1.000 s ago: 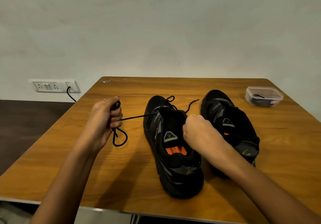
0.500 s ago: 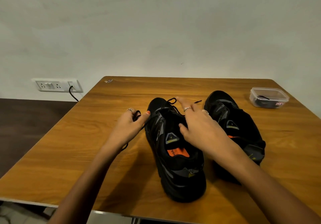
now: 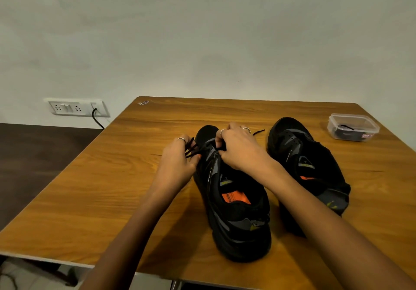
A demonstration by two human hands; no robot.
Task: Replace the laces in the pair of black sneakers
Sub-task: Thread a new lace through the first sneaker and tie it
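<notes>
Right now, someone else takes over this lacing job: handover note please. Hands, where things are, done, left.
Left hand: holds a bunch of black lace beside the toe of the near sneaker.
Right hand: fingers curled at that sneaker's front eyelets, pinching the lace there.
Far sneaker: on the table to the right, eyelets look empty.
Plastic box: far right corner, holds something dark, likely lace.
Done: near sneaker's lace is mostly out or only just started; cannot tell which.
Left: finish this sneaker, then lace the other.
</notes>
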